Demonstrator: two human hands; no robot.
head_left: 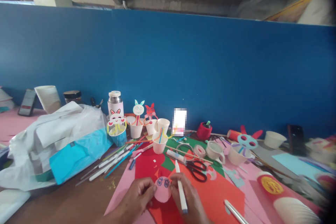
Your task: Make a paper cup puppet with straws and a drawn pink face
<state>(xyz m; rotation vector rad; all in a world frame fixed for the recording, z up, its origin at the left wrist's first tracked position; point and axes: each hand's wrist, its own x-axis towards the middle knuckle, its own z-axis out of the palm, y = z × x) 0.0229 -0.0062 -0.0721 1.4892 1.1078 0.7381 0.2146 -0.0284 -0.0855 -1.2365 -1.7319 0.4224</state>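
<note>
A pink paper circle (162, 196) with two blue-drawn eyes and lashes is near the front of the table, above red and orange paper. My left hand (140, 194) pinches its left edge between thumb and fingers. In my right hand (189, 196) is a white marker (181, 190), slanting upward with its grey-blue end toward me. The fingertips of that hand also reach the circle's right edge. Just beyond lie black-handled scissors (196, 170) and a glue stick (176, 155) on the sheets.
Paper cups with animal faces stand at the back, including a blue cup (118, 136) and a white cup (160, 142) holding straws. Several markers (112, 161) lie left, beside a plastic bag (78, 140) of paper. A red tube (270, 183) with stacked cups lies right. A blue partition (210, 66) rises behind.
</note>
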